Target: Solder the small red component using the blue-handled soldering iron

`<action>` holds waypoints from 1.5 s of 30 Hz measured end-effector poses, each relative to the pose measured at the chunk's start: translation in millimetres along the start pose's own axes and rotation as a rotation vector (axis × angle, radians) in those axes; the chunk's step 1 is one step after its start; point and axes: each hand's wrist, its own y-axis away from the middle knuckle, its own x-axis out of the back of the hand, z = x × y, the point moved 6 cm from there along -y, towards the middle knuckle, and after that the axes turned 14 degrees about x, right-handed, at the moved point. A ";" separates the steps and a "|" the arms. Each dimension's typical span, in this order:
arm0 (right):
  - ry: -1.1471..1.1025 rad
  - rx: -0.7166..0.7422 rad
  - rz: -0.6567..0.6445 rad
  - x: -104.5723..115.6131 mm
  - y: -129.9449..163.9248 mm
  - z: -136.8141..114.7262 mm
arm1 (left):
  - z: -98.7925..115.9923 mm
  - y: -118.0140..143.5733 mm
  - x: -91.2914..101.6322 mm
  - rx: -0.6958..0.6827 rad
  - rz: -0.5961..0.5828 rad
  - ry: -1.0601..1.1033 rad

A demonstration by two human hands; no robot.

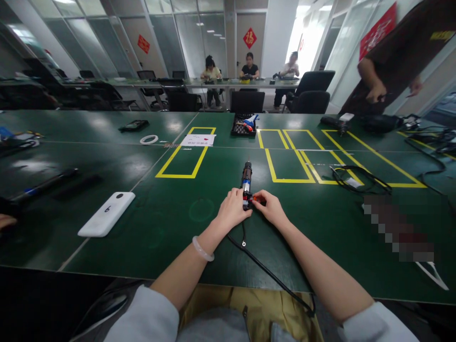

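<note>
On the far left of the green table (171,223), a white rectangular device (107,213) lies flat, marked with a dark figure that looks like a 6. Just right of it, the person's left hand (232,209) reaches forward from a bare forearm with a pale bangle (203,249) at the wrist; its fingers are curled loosely around the near end of a small dark tool (246,185). The tool lies on the table at centre, pointing away from the person, with red at its near end and a black cord (267,273) trailing back towards the table edge. The right hand (271,207) meets it from the other side, fingers pinched together on the red part. Both forearms angle inward, forming a V. Yellow tape outlines (185,161) mark rectangles beyond. Further right, a loop of black cable (359,178) rests on the table. The writing on a white sheet (198,140) is too small to read.
</note>
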 end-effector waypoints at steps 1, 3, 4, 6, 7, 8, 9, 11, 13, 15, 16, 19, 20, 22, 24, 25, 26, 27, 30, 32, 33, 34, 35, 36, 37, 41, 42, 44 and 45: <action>0.047 0.021 0.004 0.2 -0.2 -2.3 | -0.1 0.6 0.5 -0.001 0.000 0.004; 0.110 0.051 -0.013 -0.9 -0.3 -7.2 | -0.4 1.5 1.6 -0.002 0.002 0.010; 0.124 0.062 -0.017 -1.3 -0.4 -9.6 | -0.5 1.8 1.9 -0.002 0.004 0.012; 0.137 0.067 -0.012 -1.2 -0.3 -12.6 | -0.7 2.4 1.9 -0.002 0.004 0.010; 0.139 0.064 -0.004 -0.7 -0.3 -13.1 | -0.7 2.6 1.6 -0.002 0.004 0.007; 0.137 0.059 0.004 -0.3 -0.2 -12.9 | -0.7 2.8 1.3 -0.002 0.007 0.002; 0.132 0.055 0.010 0.0 -0.2 -12.5 | -0.7 2.9 0.8 -0.003 0.011 -0.005; 0.110 0.058 0.007 -0.1 -0.2 -11.3 | -0.5 3.0 -0.1 -0.004 0.024 -0.023; 0.094 0.066 0.005 0.3 0.0 -10.7 | -0.3 3.1 -0.9 -0.002 0.038 -0.042; 0.099 0.063 0.008 1.4 0.6 -10.0 | 0.6 3.4 -1.7 -0.004 0.047 -0.058; 0.107 0.059 0.011 2.1 0.9 -9.9 | 1.5 3.4 -1.9 -0.006 0.055 -0.065; 0.131 0.055 0.009 3.5 1.3 -10.4 | 5.6 2.1 -1.6 -0.007 0.093 -0.088; 0.133 0.055 0.005 3.8 1.1 -10.8 | 7.0 0.8 -1.6 0.002 0.105 -0.097; 0.130 0.054 -0.005 4.4 0.8 -11.4 | 9.5 -2.7 -2.2 0.030 0.117 -0.112; 0.129 0.053 -0.015 5.1 0.5 -11.7 | 11.6 -6.6 -2.8 0.062 0.115 -0.117; 0.126 0.053 -0.017 5.5 0.4 -11.5 | 12.6 -8.1 -2.8 0.076 0.113 -0.116; 0.117 0.051 -0.016 5.7 0.5 -11.0 | 13.4 -9.3 -2.5 0.087 0.112 -0.115; 0.101 0.048 -0.010 5.9 0.7 -10.2 | 14.2 -10.0 -1.9 0.095 0.112 -0.113; 0.015 0.030 0.020 5.3 1.7 -5.6 | 15.9 -10.1 -0.1 0.102 0.111 -0.110; -0.044 0.007 0.038 4.3 2.2 -1.0 | 16.1 -9.7 0.3 0.100 0.111 -0.108; -0.072 -0.010 0.041 3.8 2.4 1.8 | 16.0 -9.6 0.2 0.099 0.112 -0.106; -0.097 -0.030 0.047 3.8 2.5 4.7 | 15.5 -9.7 0.0 0.101 0.114 -0.105; -0.126 -0.053 0.049 3.9 2.4 7.8 | 14.7 -9.8 -0.2 0.102 0.116 -0.105; -0.161 -0.072 0.058 4.6 2.3 10.6 | 13.8 -10.0 -0.2 0.102 0.117 -0.106; -0.203 -0.092 0.070 5.6 2.1 13.1 | 12.5 -10.1 0.1 0.101 0.117 -0.111; -0.353 -0.157 0.111 9.7 1.6 19.4 | 2.3 -7.6 5.8 0.080 0.114 -0.154; -0.368 -0.167 0.115 10.3 1.6 20.0 | -2.5 -6.0 8.6 0.078 0.114 -0.170; -0.381 -0.178 0.115 10.7 1.6 20.2 | -15.4 -1.4 15.2 0.077 0.115 -0.206; -0.385 -0.180 0.112 10.6 1.6 20.1 | -23.5 1.2 18.9 0.082 0.115 -0.226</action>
